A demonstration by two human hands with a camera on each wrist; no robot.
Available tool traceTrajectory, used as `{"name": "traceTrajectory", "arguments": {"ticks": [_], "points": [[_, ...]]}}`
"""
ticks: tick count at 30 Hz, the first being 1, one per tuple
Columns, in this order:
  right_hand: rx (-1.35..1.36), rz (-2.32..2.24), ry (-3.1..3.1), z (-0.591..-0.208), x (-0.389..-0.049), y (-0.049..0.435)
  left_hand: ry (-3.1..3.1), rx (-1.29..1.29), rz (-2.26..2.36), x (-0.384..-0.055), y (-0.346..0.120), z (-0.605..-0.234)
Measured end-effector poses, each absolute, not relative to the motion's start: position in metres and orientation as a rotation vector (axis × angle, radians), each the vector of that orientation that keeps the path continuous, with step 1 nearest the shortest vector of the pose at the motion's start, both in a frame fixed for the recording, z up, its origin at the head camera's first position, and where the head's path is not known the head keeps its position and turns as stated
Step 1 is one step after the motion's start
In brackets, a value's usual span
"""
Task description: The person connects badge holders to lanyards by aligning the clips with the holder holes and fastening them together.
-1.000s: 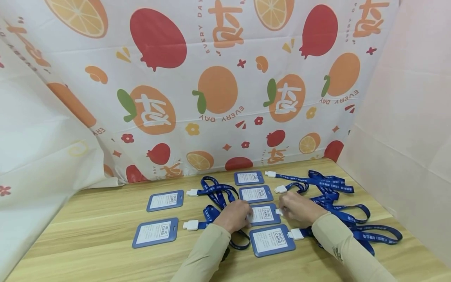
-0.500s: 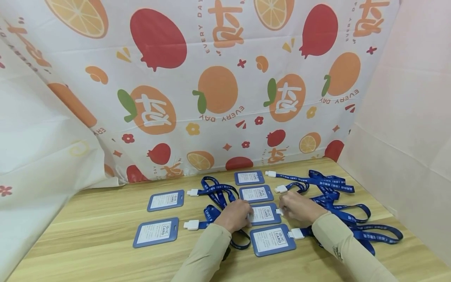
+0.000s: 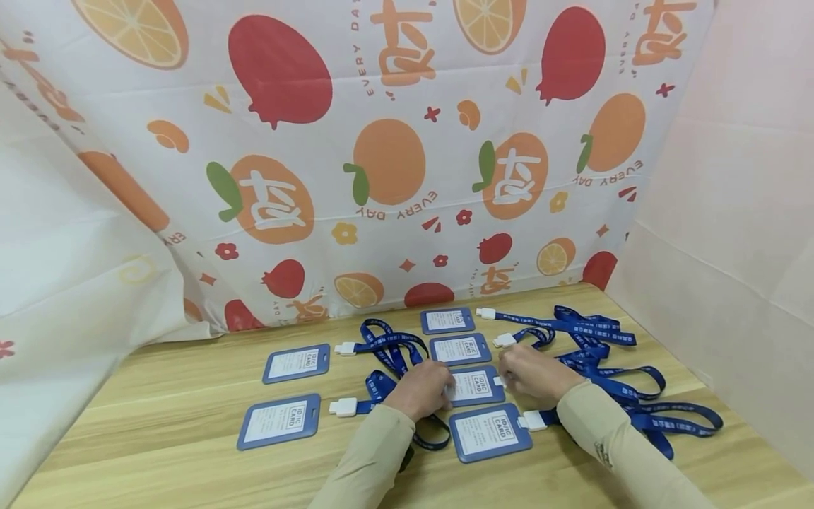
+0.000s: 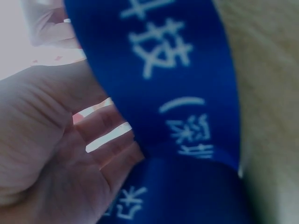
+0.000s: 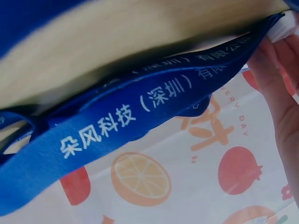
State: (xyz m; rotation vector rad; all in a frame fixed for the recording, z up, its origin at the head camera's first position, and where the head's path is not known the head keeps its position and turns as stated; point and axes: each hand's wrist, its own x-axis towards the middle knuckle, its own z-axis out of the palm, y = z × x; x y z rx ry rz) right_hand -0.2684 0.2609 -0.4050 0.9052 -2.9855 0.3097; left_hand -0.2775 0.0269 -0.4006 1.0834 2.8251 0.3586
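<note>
My left hand (image 3: 421, 391) grips the left edge of a blue card holder (image 3: 475, 386) with a white "ID/IC CARD" insert. My right hand (image 3: 537, 373) pinches the white clip (image 5: 283, 27) of a blue lanyard (image 5: 117, 114), right at that holder's slotted end. In the left wrist view, a lanyard strap (image 4: 187, 79) covers part of the left hand's fingers and hides the holder. Just in front lies another card holder (image 3: 491, 433), its slot meeting a white clip (image 3: 532, 420). Behind the gripped holder are two more, each with a lanyard clip at its right.
Two card holders lie at the left, one farther back (image 3: 296, 363) and one nearer (image 3: 278, 421). Their lanyards (image 3: 388, 346) bunch up beside my left hand. More blue straps (image 3: 677, 417) tangle at the right. A fruit-print cloth (image 3: 381, 240) hangs behind the wooden table (image 3: 159, 452).
Both hands keep their hold at the same holder and clip. The head view has shifted slightly, so everything sits a little farther left.
</note>
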Motion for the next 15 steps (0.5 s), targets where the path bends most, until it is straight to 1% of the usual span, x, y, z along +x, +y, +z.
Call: {"name": "traceTrajectory", "arguments": {"ticks": [4, 15], "points": [[0.899, 0.351, -2.991, -0.4055, -0.2684, 0.2604, 2.822, 1.071, 0.360, -0.2770, 0.0263, -0.4000], [0.874, 0.284, -3.011, -0.4041, -0.2675, 0.2605, 2.827, 1.044, 0.321, -0.2764, 0.0276, -0.3998]]}}
